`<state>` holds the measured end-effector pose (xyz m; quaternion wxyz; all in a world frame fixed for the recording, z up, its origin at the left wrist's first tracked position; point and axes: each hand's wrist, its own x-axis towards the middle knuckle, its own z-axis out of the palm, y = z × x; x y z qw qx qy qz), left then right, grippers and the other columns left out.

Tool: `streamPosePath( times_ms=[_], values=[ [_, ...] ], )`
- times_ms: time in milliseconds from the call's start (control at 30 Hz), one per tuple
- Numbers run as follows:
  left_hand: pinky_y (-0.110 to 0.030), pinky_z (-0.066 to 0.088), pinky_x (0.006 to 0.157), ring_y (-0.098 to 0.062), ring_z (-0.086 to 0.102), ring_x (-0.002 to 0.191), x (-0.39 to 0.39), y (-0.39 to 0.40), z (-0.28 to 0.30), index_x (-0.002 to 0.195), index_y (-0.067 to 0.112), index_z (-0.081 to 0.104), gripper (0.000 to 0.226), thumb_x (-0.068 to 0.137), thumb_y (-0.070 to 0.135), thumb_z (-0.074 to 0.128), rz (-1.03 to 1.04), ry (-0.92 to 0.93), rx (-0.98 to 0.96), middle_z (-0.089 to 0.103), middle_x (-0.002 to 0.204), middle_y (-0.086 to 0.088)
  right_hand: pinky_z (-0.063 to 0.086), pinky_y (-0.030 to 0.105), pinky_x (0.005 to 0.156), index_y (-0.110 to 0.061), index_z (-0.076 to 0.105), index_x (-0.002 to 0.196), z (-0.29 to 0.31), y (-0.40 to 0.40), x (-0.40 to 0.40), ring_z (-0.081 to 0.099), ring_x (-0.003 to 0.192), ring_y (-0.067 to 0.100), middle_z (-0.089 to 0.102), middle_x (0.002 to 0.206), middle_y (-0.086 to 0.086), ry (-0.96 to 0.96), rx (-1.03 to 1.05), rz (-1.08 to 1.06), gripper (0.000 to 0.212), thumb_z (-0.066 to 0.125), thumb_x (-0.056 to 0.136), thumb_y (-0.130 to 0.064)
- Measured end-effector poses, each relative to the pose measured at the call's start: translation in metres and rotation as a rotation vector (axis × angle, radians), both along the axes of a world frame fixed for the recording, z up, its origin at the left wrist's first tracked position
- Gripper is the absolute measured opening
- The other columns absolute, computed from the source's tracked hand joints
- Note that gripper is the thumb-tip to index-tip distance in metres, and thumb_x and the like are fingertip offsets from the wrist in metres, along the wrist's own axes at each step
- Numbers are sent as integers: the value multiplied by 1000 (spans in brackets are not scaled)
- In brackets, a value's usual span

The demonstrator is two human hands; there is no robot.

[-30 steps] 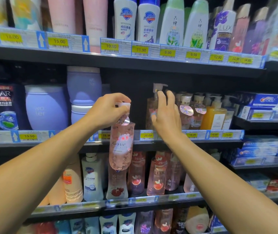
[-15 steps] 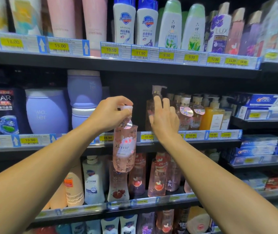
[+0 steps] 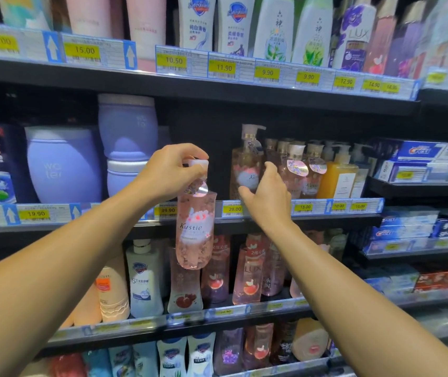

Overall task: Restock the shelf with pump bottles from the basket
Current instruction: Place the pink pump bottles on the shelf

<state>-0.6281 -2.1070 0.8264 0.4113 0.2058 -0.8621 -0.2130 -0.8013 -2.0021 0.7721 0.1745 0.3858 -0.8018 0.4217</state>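
Right hand [image 3: 267,198] has drawn back open from shelved bottle [image 3: 246,170]; left hand [image 3: 168,172] still grips pink pump bottle [image 3: 194,229]

1. Right hand [image 3: 267,198]: 1.0 s ago laid flat, fingers straight up, against the shelved pump bottle [image 3: 246,170], hiding most of it; now lower and drawn back toward the camera, fingers loosely spread, thumb out to the left. Contact w/ the bottle can't be told.
2. Shelved pump bottle: body and label now mostly uncovered; only its lower right is overlapped by the hand.
3. Pink Kustie bottle [image 3: 195,229]: hanging from left hand [image 3: 169,172] by its cap, approx. same place against the shelf; tilt slightly changed.
4. Camera view: edged closer and slightly left vs. the shelf.
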Motion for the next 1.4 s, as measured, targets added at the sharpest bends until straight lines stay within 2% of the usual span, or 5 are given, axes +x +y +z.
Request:
streamPosePath(
  times_ms=[200, 700, 933, 1167, 1400],
  values=[
    [-25, 52, 71, -9, 65, 89, -3, 1, 0, 106, 24, 70, 17, 91, 24, 62, -15, 4, -5, 69, 100, 6, 37, 37, 68, -7, 33, 133, 9, -16, 2, 57, 105, 35, 60, 119, 12, -67, 108, -121, 55, 63, 92, -32],
    [-34, 56, 79, -11, 66, 88, -2, -3, -3, 104, 23, 71, 18, 88, 22, 64, -40, 1, 1, 70, 95, 9, 44, 39, 67, -9, 36, 123, 12, -23, -1, 59, 98, 32, 60, 115, 10, -101, 131, -109, 50, 64, 89, -33],
    [-31, 55, 77, -10, 65, 91, -3, -3, -3, 106, 23, 71, 19, 89, 23, 64, -48, -4, 9, 69, 99, 9, 38, 37, 67, -11, 24, 140, 8, -20, 2, 57, 106, 36, 51, 131, 9, -50, 54, -130, 80, 73, 83, -39],
    [-32, 55, 79, -9, 64, 91, -1, -4, -2, 103, 22, 72, 17, 87, 20, 64, -49, 3, 8, 70, 98, 10, 47, 37, 83, -22, 27, 144, 7, -14, 10, 39, 120, 29, 23, 148, 4, 352, -39, -87, 78, 72, 81, -25],
    [-36, 57, 81, -11, 65, 93, 1, -3, -2, 105, 22, 70, 17, 89, 22, 63, -57, -3, 20, 69, 101, 8, 50, 36, 75, -16, 38, 134, 9, -24, -5, 42, 115, 31, 33, 144, 9, 504, 163, -157, 58, 68, 84, -15]
  ],
)
